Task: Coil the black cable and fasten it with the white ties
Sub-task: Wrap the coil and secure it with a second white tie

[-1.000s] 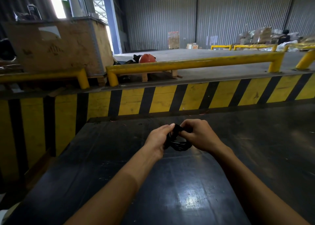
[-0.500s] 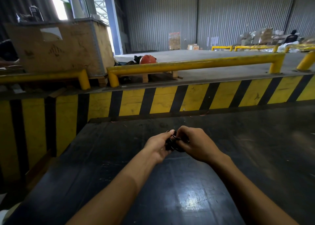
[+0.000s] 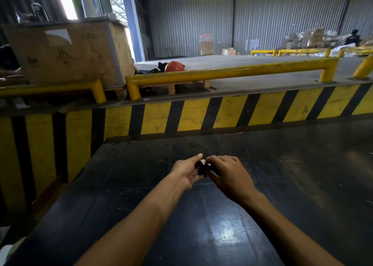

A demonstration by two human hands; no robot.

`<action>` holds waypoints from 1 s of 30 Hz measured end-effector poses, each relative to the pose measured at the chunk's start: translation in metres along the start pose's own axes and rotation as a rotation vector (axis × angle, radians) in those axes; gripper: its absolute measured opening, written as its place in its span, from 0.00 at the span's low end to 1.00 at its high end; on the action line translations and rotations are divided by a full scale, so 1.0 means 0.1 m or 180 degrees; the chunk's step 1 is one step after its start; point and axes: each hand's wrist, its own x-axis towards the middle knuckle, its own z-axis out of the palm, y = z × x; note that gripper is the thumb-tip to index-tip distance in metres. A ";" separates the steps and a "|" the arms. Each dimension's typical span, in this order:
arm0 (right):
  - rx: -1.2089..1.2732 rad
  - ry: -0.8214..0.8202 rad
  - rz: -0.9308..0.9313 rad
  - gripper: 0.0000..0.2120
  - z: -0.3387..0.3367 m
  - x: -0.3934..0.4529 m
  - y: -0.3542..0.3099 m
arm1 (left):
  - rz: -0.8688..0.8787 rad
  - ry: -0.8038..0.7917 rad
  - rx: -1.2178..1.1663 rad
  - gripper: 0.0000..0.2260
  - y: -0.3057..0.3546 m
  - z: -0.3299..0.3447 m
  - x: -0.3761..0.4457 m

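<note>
A small black cable coil (image 3: pixel 201 170) is pinched between both hands just above the dark table top (image 3: pixel 201 235). My left hand (image 3: pixel 186 172) grips its left side, thumb stretched over the top. My right hand (image 3: pixel 228 175) closes over its right side and hides most of the coil. A small bit of white, seemingly a white tie (image 3: pixel 202 161), shows at the top of the coil between the fingertips. The rest of the cable and any other ties are hidden.
The table's far edge meets a yellow-and-black striped barrier (image 3: pixel 201 118) with yellow rails (image 3: pixel 232 74) above. A large wooden crate (image 3: pixel 68 52) stands at the back left, an orange helmet (image 3: pixel 174 66) behind the rail. The table's left edge drops away.
The open loop of cable seen a second ago is now squeezed into a tight bundle. Both hands have dropped lower toward the table and closed in on it; a white bit now shows.
</note>
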 end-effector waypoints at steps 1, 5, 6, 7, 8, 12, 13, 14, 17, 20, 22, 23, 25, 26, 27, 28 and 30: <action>-0.0044 0.0007 -0.0039 0.10 0.00 0.00 0.01 | 0.0006 -0.0012 -0.0009 0.09 0.00 0.00 0.00; -0.0200 0.0088 -0.0287 0.11 0.00 -0.01 0.00 | -0.0043 -0.0053 -0.0050 0.06 0.01 0.02 -0.02; -0.0219 0.0098 -0.0353 0.11 0.00 -0.02 0.00 | -0.0057 -0.0083 -0.0070 0.06 0.01 0.03 -0.02; -0.0244 0.0090 -0.0409 0.12 0.01 -0.03 0.00 | -0.0056 -0.0105 -0.0076 0.07 0.01 0.04 -0.01; -0.0279 0.0069 -0.0452 0.13 0.02 -0.03 0.01 | -0.0051 -0.0106 -0.0061 0.08 0.00 0.05 0.00; -0.0347 -0.0016 -0.0515 0.11 0.03 -0.05 0.07 | -0.0100 -0.0074 0.0094 0.07 -0.04 0.03 0.03; -0.0349 -0.0032 -0.0526 0.10 0.03 -0.05 0.08 | -0.0124 -0.0066 0.0138 0.07 -0.05 0.03 0.04; -0.0351 -0.0048 -0.0533 0.09 0.03 -0.04 0.09 | -0.0140 -0.0057 0.0201 0.08 -0.06 0.02 0.05; -0.0357 -0.0096 -0.0557 0.08 0.03 -0.03 0.09 | -0.0167 -0.0060 0.0367 0.10 -0.06 0.03 0.05; -0.0359 -0.0166 -0.0598 0.09 0.04 -0.02 0.09 | -0.0215 -0.0093 0.0386 0.10 -0.05 0.03 0.05; -0.0357 -0.0220 -0.0612 0.10 0.04 -0.02 0.09 | -0.0208 -0.0081 0.0424 0.09 -0.06 0.02 0.05; -0.0351 -0.0216 -0.0620 0.10 0.05 -0.02 0.09 | -0.0192 -0.0080 0.0457 0.09 -0.06 0.01 0.06; -0.0301 -0.0147 -0.0621 0.07 0.05 -0.01 0.08 | -0.0167 -0.0085 0.0502 0.08 -0.06 0.01 0.07; -0.0254 -0.0098 -0.0604 0.07 0.05 -0.01 0.08 | -0.0178 -0.0100 0.0502 0.08 -0.06 0.00 0.07; -0.0197 -0.0049 -0.0571 0.06 0.05 -0.01 0.09 | -0.0214 -0.0139 0.0494 0.08 -0.05 0.00 0.06; -0.0138 -0.0002 -0.0526 0.06 0.05 -0.01 0.09 | -0.0261 -0.0200 0.0487 0.08 -0.05 0.00 0.06; -0.0024 0.0107 -0.0417 0.06 0.06 -0.02 0.10 | -0.0298 -0.0294 0.0487 0.09 -0.05 -0.01 0.05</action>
